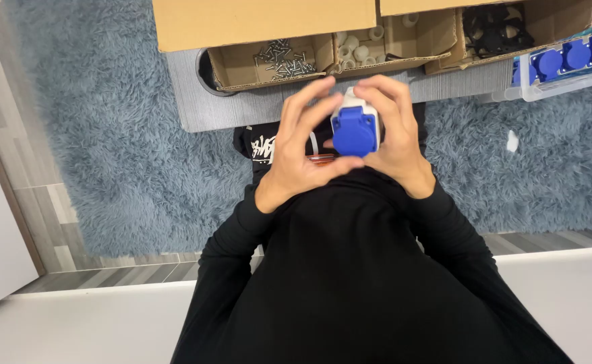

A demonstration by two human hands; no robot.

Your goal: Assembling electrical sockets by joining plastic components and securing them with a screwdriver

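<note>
Part: we see a blue-and-white socket housing (354,128), held above the lap, in front of the grey worktop (242,108).
Orientation: blue hinged-cover face towards us, white body behind; long axis runs roughly away from us, towards the boxes.
Left hand (303,145): grip closed on the part's left side, thumb under the blue face.
Right hand (394,131): grip closed on its right side and top.
Nearby: cardboard compartments with screws (282,59), white rings (357,46), black parts (495,30); clear tray of blue sockets (566,61) at right.
</note>
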